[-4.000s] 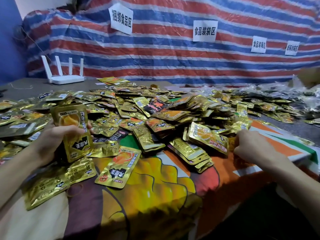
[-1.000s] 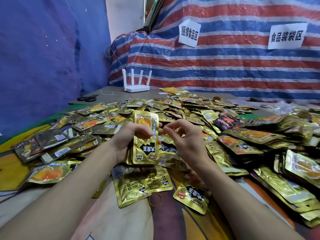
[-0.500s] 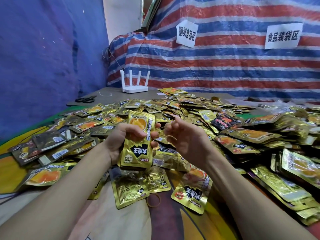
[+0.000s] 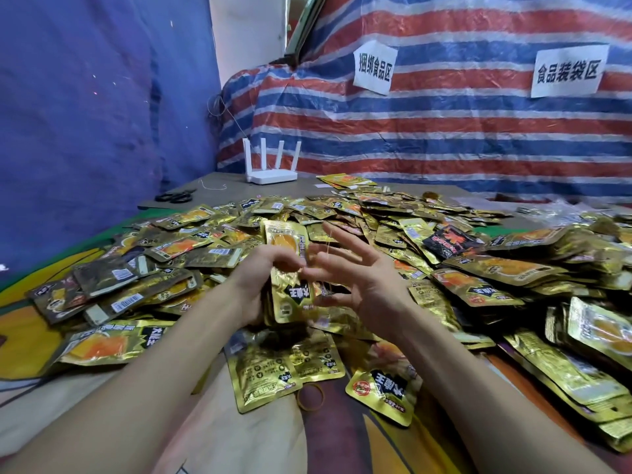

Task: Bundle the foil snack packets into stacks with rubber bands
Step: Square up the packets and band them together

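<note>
Right hand (image 4: 355, 278): now spreading wide, stretching band (image 4: 328, 248).
Left hand (image 4: 258, 285): we are gripping packet stack (image 4: 287, 278).
Risk: overstretched band slipping free.

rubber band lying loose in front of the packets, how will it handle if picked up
Probably floppy and very light: the rubber band is a thin loop lying flat on the cloth. Flat like that, it seems unlikely to roll, but may be fiddly to pinch.
</note>
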`<action>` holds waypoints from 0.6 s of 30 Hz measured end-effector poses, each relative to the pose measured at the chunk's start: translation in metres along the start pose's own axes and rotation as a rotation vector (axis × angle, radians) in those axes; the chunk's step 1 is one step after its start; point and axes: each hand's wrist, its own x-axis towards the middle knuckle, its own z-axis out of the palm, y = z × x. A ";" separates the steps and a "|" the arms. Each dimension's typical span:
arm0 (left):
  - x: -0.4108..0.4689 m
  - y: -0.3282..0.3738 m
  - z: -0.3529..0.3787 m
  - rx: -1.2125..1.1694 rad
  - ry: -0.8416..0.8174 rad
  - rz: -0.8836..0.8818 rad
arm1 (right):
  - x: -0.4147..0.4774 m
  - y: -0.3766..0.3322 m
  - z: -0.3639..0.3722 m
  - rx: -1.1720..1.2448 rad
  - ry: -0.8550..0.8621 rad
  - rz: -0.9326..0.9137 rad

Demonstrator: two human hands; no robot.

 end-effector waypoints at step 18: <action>0.007 -0.004 0.020 -0.487 0.016 0.218 | -0.001 0.018 0.038 -0.399 0.218 -0.144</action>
